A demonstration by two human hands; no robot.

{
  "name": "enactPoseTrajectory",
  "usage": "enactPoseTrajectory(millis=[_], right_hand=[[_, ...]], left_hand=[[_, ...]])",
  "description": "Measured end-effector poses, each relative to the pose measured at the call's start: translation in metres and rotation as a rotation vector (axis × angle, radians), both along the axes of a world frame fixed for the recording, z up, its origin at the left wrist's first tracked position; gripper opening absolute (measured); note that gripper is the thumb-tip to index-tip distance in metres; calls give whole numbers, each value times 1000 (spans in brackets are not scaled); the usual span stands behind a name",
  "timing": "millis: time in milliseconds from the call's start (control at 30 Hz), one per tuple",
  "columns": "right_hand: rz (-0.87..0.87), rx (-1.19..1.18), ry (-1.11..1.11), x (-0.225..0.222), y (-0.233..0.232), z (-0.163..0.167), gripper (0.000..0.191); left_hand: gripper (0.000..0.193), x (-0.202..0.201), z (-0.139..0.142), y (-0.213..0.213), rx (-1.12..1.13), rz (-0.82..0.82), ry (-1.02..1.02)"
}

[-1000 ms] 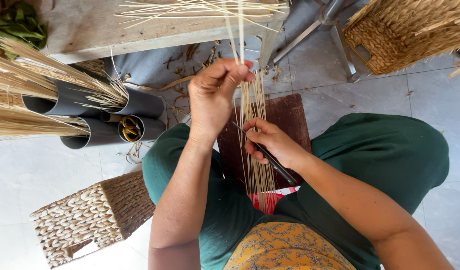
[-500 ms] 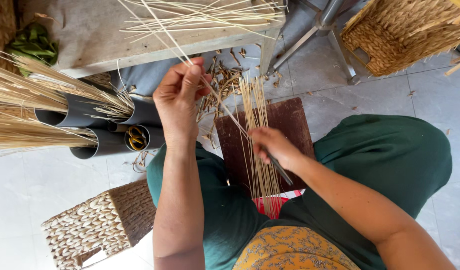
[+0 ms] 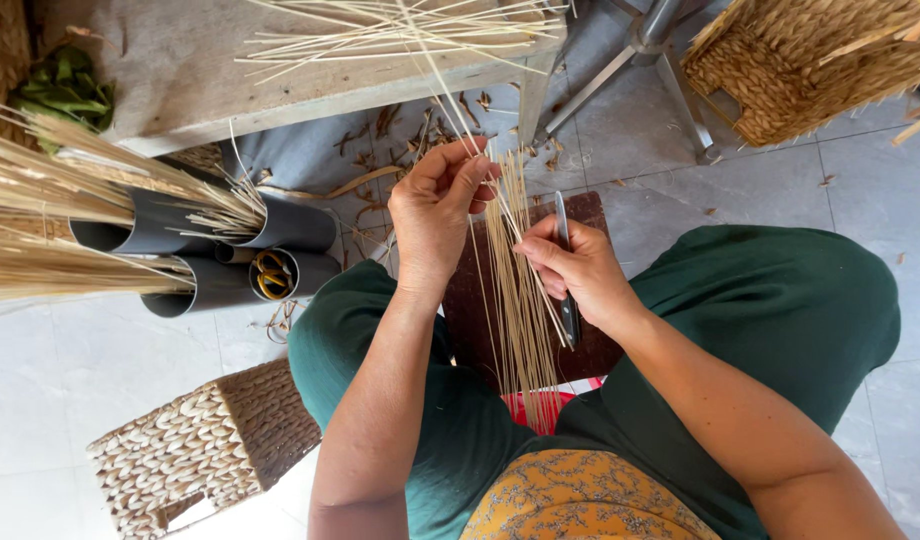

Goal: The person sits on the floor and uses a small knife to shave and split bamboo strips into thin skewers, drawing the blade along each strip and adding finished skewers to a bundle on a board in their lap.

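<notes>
My left hand (image 3: 435,215) pinches a thin pale straw strand (image 3: 448,100) that runs up toward the bench. My right hand (image 3: 575,270) grips a dark-handled knife (image 3: 566,270) and presses the same strand with its thumb. Under both hands a bundle of long straw strips (image 3: 515,300) lies on a dark brown board (image 3: 460,310) across my lap, over green trousers.
A wooden bench (image 3: 180,70) with loose straw on it stands ahead. Grey tubes (image 3: 220,255) holding straw bundles lie at left, one with yellow-handled scissors (image 3: 270,275). A woven basket (image 3: 195,450) sits low left, another woven basket (image 3: 810,60) top right beside metal legs (image 3: 650,50).
My left hand swung out to the left and came back to the centre, drawing a single strand. My right hand shifted its grip and the knife now points upward.
</notes>
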State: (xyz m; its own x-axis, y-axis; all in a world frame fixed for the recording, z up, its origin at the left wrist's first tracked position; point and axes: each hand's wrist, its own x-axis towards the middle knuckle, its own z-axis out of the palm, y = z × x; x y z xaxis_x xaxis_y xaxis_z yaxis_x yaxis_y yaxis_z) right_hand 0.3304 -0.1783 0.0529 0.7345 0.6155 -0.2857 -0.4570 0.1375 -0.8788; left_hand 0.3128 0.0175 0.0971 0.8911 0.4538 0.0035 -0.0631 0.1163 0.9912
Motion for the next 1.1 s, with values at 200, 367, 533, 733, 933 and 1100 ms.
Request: enactPoseTrajectory(millis=[200,367,533,733,933,1100], right_hand=[[-78,51,9,2,-4,-10,14],[-274,86,-39,21,-17,2,12],[-487,181,-205,53,-68,42,10],[-554,122,-194,61,-95,66,8],[-407,18,-103,60,-74,44,11],[-359,-54,-50,68,-61,30,13]], left_hand=[[18,-1,-1,-1,-20,36,-5],[20,-4,12,17,33,101,-59],[12,2,35,67,-1,200,-82],[10,47,31,129,-250,256,-110],[10,117,-2,160,-461,314,-79],[11,165,-15,170,-523,343,-47]])
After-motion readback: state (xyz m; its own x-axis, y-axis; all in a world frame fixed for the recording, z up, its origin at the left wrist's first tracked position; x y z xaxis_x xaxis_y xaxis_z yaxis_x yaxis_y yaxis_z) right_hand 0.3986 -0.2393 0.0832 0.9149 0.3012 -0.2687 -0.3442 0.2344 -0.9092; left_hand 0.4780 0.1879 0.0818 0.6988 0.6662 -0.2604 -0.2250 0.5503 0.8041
